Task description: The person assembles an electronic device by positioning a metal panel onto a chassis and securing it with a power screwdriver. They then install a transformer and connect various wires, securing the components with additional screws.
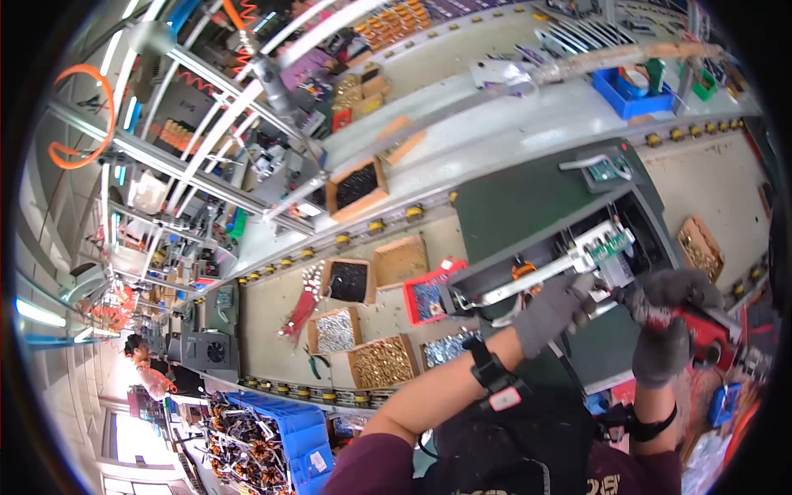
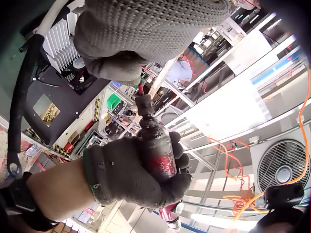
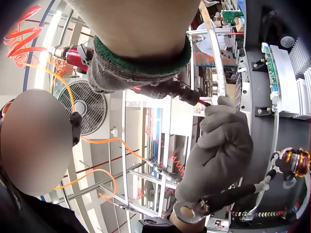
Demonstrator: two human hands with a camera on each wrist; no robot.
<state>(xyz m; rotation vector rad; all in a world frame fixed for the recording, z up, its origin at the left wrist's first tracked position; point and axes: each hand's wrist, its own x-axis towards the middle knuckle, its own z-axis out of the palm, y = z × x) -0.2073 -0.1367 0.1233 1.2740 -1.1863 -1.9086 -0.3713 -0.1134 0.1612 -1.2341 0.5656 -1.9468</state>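
Observation:
My right hand [image 1: 660, 355] grips a red pneumatic driver [image 1: 714, 338], fingers wrapped round its body, clearest in the left wrist view, where the driver [image 2: 160, 158] points up at the other hand. With curled fingers, my left hand [image 3: 221, 141] pinches the thin red bit [image 3: 201, 102] at the driver's nose; what else lies between the fingertips is hidden. Both hands are at the near right end of a dark metal housing [image 1: 528, 252], which holds a green circuit board [image 1: 612, 246]. A black cable [image 3: 233, 196] with a ring terminal [image 3: 186, 211] crosses near my left wrist.
Left of the housing stand a red bin [image 1: 410, 301] and boxes of small parts, including a gold-coloured parts box [image 1: 384, 363]. Another box [image 1: 701, 247] lies beyond my right hand. A blue crate [image 1: 301, 437] is at the lower left. Copper coil [image 3: 296, 162] sits in the housing.

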